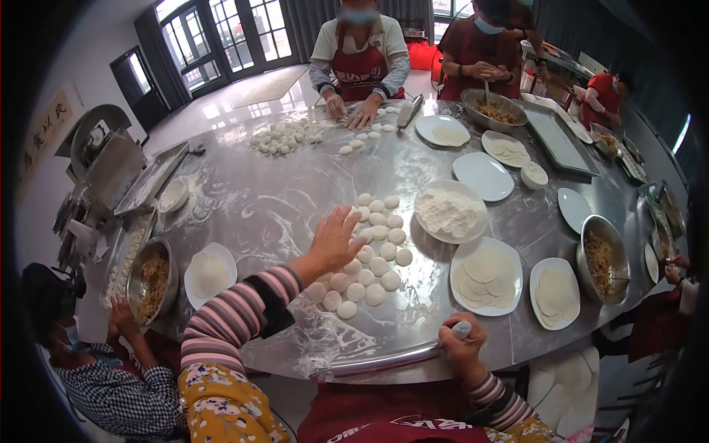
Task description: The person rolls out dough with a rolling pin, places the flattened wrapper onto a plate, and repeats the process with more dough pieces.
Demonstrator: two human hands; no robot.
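My left hand (336,240) is stretched out palm down over the left side of a group of small flattened dough rounds (379,266), fingers extended and slightly apart. Several rounds show around and below it. Near the front edge of the metal table (281,221), my right hand (464,347) is closed around a grey-ended handle (461,329), whose rounded tip pokes out above the fist. A long shiny metal strip (388,360) runs left from that fist along the table edge; I cannot tell whether it belongs to the handle.
Right of the dough rounds are a plate of flour (447,212), a plate of rolled wrappers (485,284) and a bowl of filling (604,258). Another filling bowl (153,277) stands left. Across the table a person (360,59) handles dough pieces (284,137); others stand around.
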